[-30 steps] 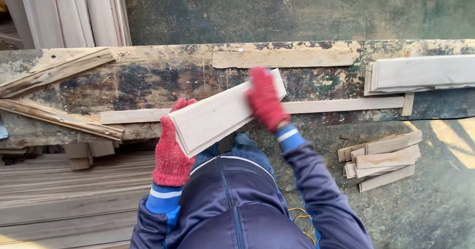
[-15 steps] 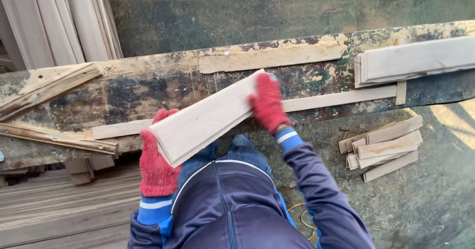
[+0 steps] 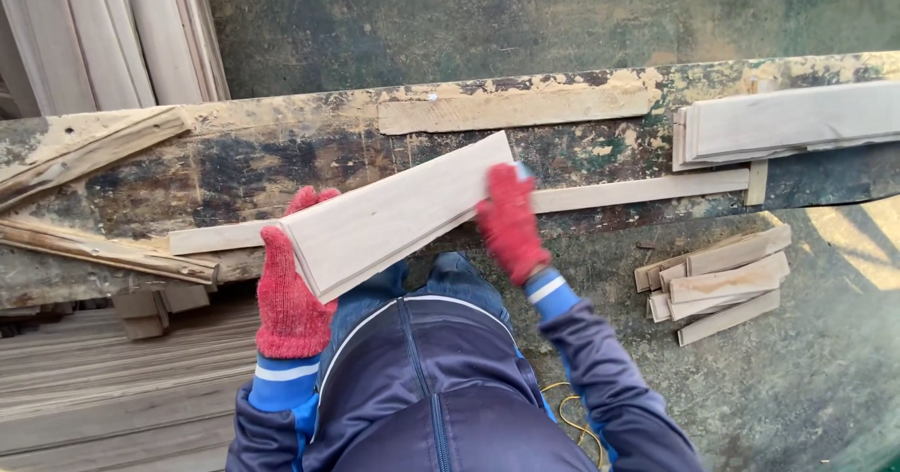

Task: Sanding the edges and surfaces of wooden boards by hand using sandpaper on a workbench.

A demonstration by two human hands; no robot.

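A pale wooden board point(image 3: 394, 214) lies slanted across my front, its near end low at the left, its far end raised toward the workbench. My left hand point(image 3: 286, 289), in a red knit glove, grips the near left end. My right hand point(image 3: 509, 224), also in a red glove, clasps the far right end. The board hovers over the front edge of a worn, paint-stained workbench point(image 3: 281, 153). My blue jacket fills the lower middle of the view.
A thin strip point(image 3: 637, 191) and a flat batten point(image 3: 511, 111) lie on the bench. Stacked boards point(image 3: 787, 120) rest at its right end, weathered planks point(image 3: 84, 153) at the left. Short offcuts point(image 3: 717, 280) sit on the ground at right. Pale boards point(image 3: 112, 31) lean upright at back left.
The board has shifted slightly left and lower in view, with both hands still on its ends. My view has tilted, so the bench sits lower in the frame.
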